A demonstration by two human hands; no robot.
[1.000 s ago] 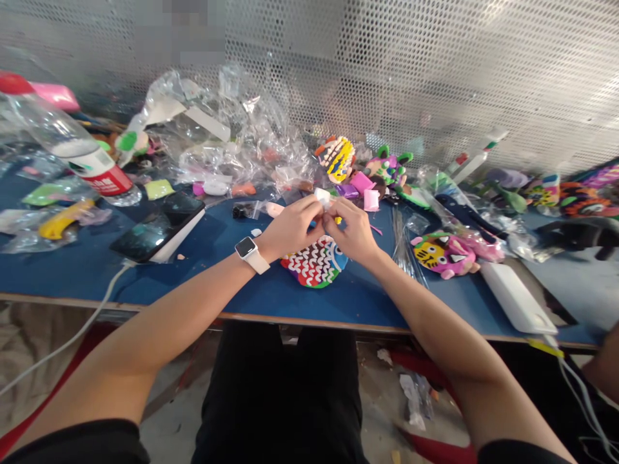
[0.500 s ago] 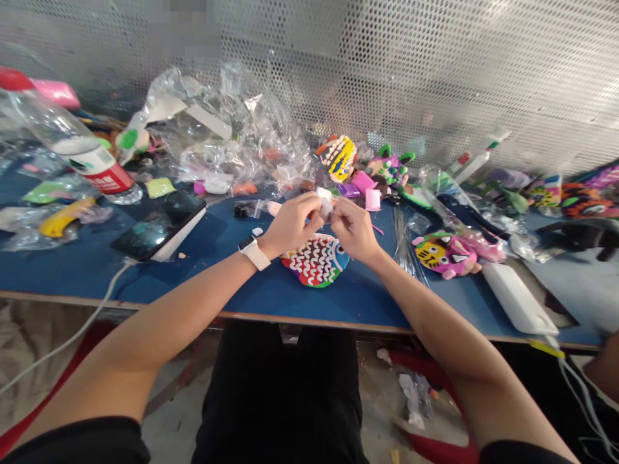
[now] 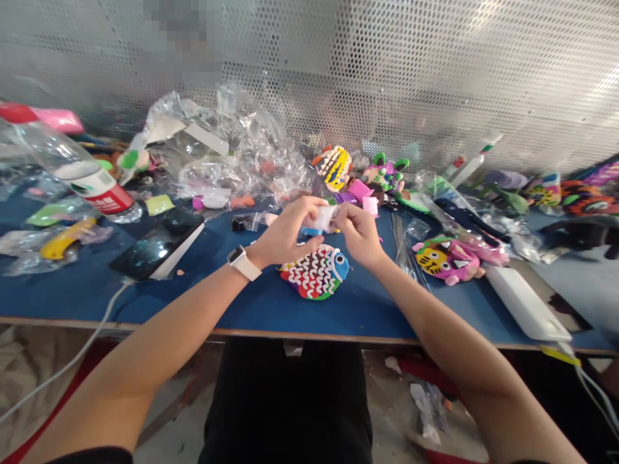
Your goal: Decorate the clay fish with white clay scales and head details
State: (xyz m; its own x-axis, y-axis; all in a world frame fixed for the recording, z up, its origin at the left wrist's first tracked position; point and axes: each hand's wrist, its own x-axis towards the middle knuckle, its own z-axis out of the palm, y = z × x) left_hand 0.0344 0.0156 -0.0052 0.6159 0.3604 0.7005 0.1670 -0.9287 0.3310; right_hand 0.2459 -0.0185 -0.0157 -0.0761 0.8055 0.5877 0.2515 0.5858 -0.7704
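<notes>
Just above a colourful clay fish (image 3: 312,276), with white wavy scales and a blue head, both hands meet at a small white clay packet (image 3: 327,217). My left hand (image 3: 289,232) has its fingers around the packet's left side, and its thumb stretches below, over the fish's top edge. At the packet's right end, my right hand (image 3: 356,233) pinches with thumb and forefinger. A bit of blue (image 3: 313,231) shows under the packet, partly hidden by the left hand. The fish lies flat on the blue table (image 3: 261,309).
To the left are a tilted phone (image 3: 155,248) on a cable and a plastic bottle (image 3: 104,190). Crumpled clear bags (image 3: 232,142) pile along the perforated metal wall. On the right lie a yellow-and-pink clay animal (image 3: 447,260) and a white power bank (image 3: 527,306).
My left hand has opened somewhat, its thumb moving down from the packet, so more of the white packet shows. My right hand still pinches its end. The view has tilted slightly upward.
</notes>
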